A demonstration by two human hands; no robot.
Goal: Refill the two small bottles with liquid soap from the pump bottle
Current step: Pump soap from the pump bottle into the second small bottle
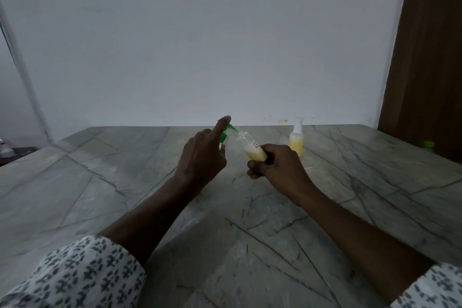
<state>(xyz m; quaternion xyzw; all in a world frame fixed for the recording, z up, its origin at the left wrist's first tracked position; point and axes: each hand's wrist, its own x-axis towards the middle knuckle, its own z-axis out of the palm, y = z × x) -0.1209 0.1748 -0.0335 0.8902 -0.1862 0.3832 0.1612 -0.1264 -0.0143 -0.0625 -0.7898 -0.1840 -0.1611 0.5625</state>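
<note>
Left hand (202, 155): index finger extended, tip on top of the green pump; the other fingers fold away from the camera, so it cannot be told whether they grasp anything.
Right hand (277, 165): grasping the small bottle (252, 149) by its base end, fingers wrapped round it.
Pump bottle (228, 132): centre of the counter (125, 170), towards its far side; only the green head shows, the body is hidden behind the left hand.
Small bottle: raised off the counter, tilted, open mouth at the pump spout; pale yellow soap lies in its lower part.
Second small bottle (296, 144): upright on the counter, far right of the hands, spray top on, yellow liquid inside; judged already filled.
Step in hand: judged to be pumping soap into the tilted bottle.
Risk, misalignment: the mouth is narrow; if it drifts off the spout during a press, soap would fall on the counter or the right hand.
Risk, tilt: the bottle leans steeply; as the level rises, soap could run back out of the mouth.
Risk, pump bottle: a hard, off-centre press could tip or slide it if nothing steadies the body.
Risk, grasp: soap on the fingers would make the small bottle slippery.
Risk, light: the scene is dim, so the fill level is hard to read and overfilling is possible.
</note>
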